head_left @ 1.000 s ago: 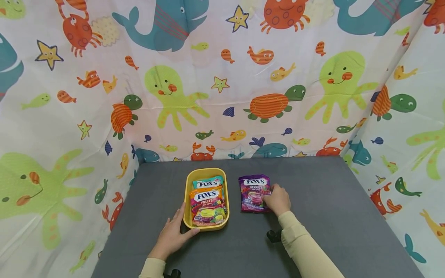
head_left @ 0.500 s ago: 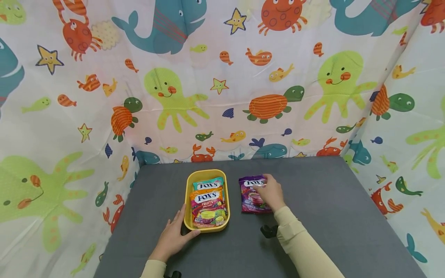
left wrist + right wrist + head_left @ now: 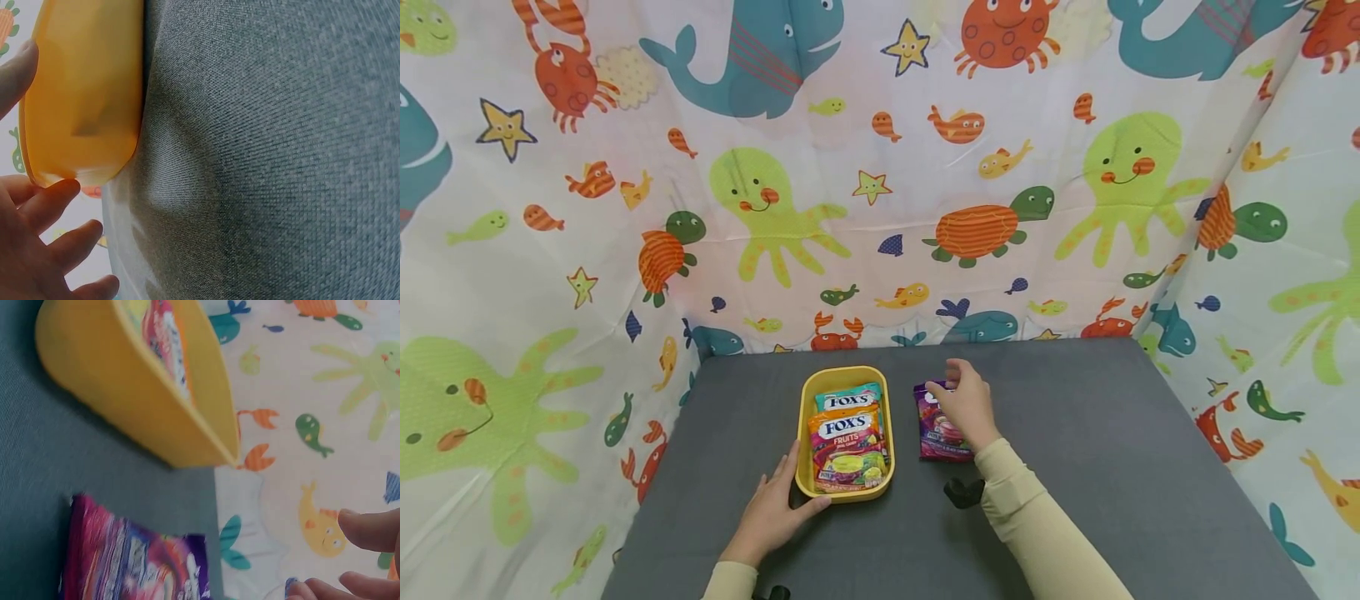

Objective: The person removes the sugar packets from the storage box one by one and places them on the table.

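Observation:
A yellow plastic tub (image 3: 806, 417) holds an orange FOX'S Fruits candy bag (image 3: 848, 450) lying over a teal FOX'S candy bag (image 3: 850, 398). Spread around the tub's near left corner, my left hand (image 3: 773, 510) touches it with thumb and extended fingers; the left wrist view shows a fingertip (image 3: 70, 187) at its edge. To the right of the tub, a purple candy bag (image 3: 937, 435) lies flat on the table. My right hand (image 3: 968, 408) hovers over that bag and hides part of it. In the right wrist view its loosely bent fingers (image 3: 372, 532) hold nothing.
A grey cloth-covered table (image 3: 1090, 450) extends around the tub and bag. Behind and at both sides hangs a white curtain (image 3: 865, 242) printed with sea animals. Dark wrist-worn cameras (image 3: 964, 493) show beneath the forearms.
My right hand has let go of the purple bag's right edge and moved up and left over it. The bag stays in place. My left hand keeps its position at the tub.

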Demonstrator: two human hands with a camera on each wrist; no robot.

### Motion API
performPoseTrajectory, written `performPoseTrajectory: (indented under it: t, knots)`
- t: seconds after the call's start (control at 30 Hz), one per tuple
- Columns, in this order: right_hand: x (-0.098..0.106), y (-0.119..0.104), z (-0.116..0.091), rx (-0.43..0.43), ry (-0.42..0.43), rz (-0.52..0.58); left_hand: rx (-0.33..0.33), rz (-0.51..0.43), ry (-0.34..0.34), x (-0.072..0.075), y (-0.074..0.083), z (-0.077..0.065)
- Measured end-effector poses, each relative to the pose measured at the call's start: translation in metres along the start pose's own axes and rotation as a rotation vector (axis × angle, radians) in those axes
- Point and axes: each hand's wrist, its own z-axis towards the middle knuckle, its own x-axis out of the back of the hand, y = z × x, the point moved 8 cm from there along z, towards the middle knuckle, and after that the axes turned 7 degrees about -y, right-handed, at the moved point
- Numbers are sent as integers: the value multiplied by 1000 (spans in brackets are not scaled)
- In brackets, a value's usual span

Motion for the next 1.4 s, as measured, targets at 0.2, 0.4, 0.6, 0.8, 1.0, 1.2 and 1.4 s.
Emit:
performPoseTrajectory:
  t: [0.2, 0.4, 0.6, 0.8, 1.0, 1.2, 1.4]
  knots:
    - [-4, -20, -3, 43, 17, 25, 0, -10, 1, -1, -1, 0]
    - [-13, -32, -3, 72, 11, 29, 11, -5, -3, -2, -2, 1]
    - [-23, -44, -5, 84, 1, 27, 15, -6, -7, -1, -2, 0]
    - [-37, -55, -9, 86, -30, 26, 11, -12, -14, -1, -2, 0]
    - [-52, -66, -10, 112, -73, 28, 13, -11, -19, -2, -3, 2]
    - [-69, -77, -10, 169, -128, 20, 0, -2, -11, 0, -5, 2]
    - [-83, -76, -10, 166, -159, -6, -16, 3, -2, 0, -5, 2]
